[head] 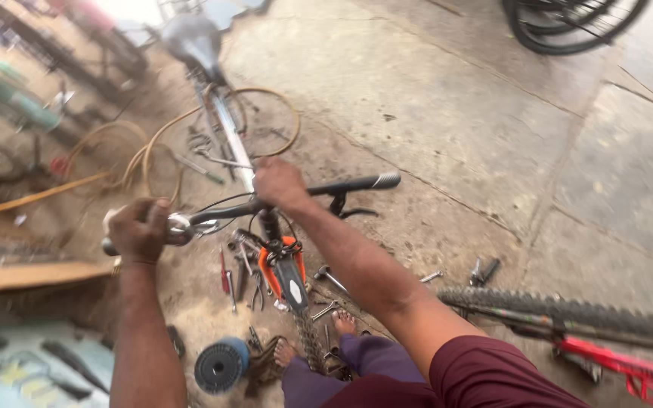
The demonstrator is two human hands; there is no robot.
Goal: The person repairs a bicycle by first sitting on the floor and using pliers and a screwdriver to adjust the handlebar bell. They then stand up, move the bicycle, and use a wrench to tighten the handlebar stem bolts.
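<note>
A bicycle stands below me, its black handlebar (341, 186) running across the middle of the head view. My left hand (139, 229) is closed around the left grip. My right hand (280, 183) presses down on the bar near the stem. The orange and black front fork and mudguard (285, 273) point down toward my bare feet (341, 323), with the knobby front tyre (311, 344) between them. The grey saddle (193, 38) shows at the top, beyond the silver frame tube (234, 143).
Spanners and screwdrivers (245, 273) lie scattered on the dirty concrete under the handlebar. A blue-grey spool (221, 366) sits near my feet. A yellowish hose (153, 147) loops left. Another bicycle's knobby tyre and red frame (583, 317) lie at right; wheels (568, 26) stand top right.
</note>
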